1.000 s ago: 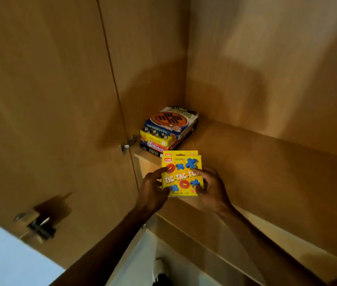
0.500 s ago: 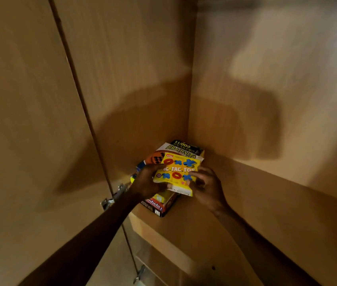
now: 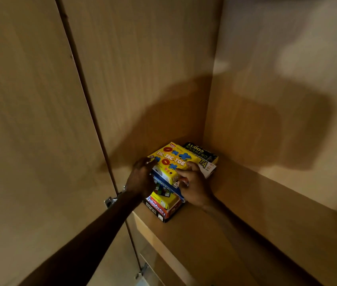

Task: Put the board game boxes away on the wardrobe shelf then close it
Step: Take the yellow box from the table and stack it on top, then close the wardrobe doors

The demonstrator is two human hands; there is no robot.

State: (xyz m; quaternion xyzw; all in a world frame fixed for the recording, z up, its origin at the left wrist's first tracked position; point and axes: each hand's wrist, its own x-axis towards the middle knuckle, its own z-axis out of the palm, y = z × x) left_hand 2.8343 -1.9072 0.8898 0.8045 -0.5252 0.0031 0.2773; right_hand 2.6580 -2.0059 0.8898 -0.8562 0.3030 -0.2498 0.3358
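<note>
1. Change: a second ago the Tic-Tac-Toe box (image 3: 169,159) was held at the front edge of the shelf (image 3: 235,234), apart from the stack (image 3: 163,205). It has since been carried to the back-left corner and is now set on top of the stack, slightly askew, partly covering the Ludo box (image 3: 200,152).
2. Meaning: placement is judged nearly done. Release and perhaps squaring-up are left. Whether more boxes remain cannot be told.
3. Left hand (image 3: 140,178): curled against the box's left edge, fingertips on the lid. The box is gripped from that side.
4. Right hand (image 3: 194,186): thumb laid on the lid's near-right corner, fingers tucked under. The box is pinched there.
5. So the box sits between both hands, touched by each.
6. Door (image 3: 29,141) stands open at left, hinge (image 3: 109,201) just beside the left wrist. Closing is not yet started.
</note>
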